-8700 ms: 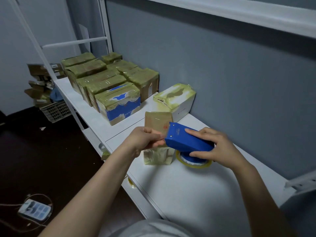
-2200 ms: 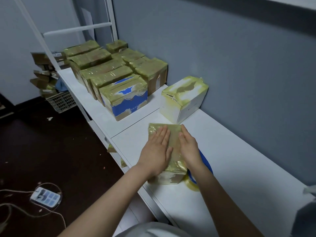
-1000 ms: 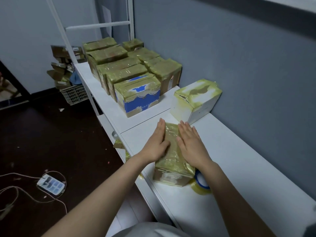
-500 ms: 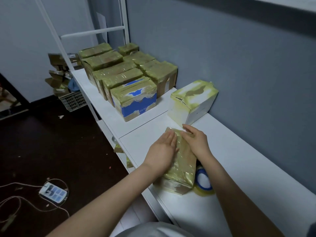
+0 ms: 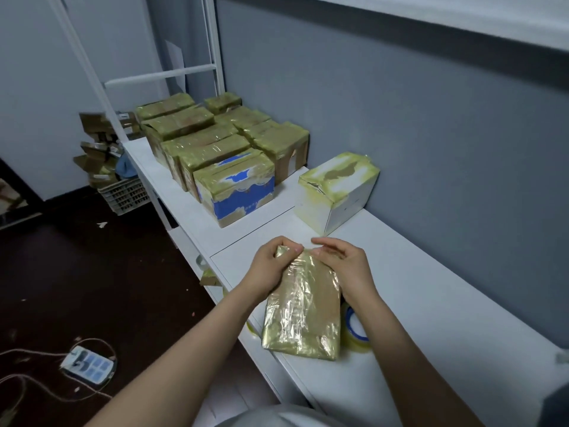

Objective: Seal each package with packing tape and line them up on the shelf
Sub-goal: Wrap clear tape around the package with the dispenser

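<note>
A small brown package (image 5: 304,315) wrapped in shiny yellowish tape lies tilted near the front edge of the white shelf (image 5: 431,303). My left hand (image 5: 271,266) grips its far left corner with curled fingers and thumb. My right hand (image 5: 341,266) curls over its far right edge. The tape roll with its blue dispenser (image 5: 354,328) lies on the shelf just right of the package, mostly hidden behind it. Several taped boxes (image 5: 215,143) stand in rows at the far left of the shelf, and a white taped box (image 5: 335,189) sits against the wall.
A grey wall runs along the shelf's right side. Beyond the shelf's left end stands a crate (image 5: 126,195) piled with cardboard. On the dark floor lies a power strip (image 5: 89,365) with cables.
Both hands, which lay flat on the package top pressing the tape, have slid to its far end and curled round it. The package's far end has tilted up slightly.
</note>
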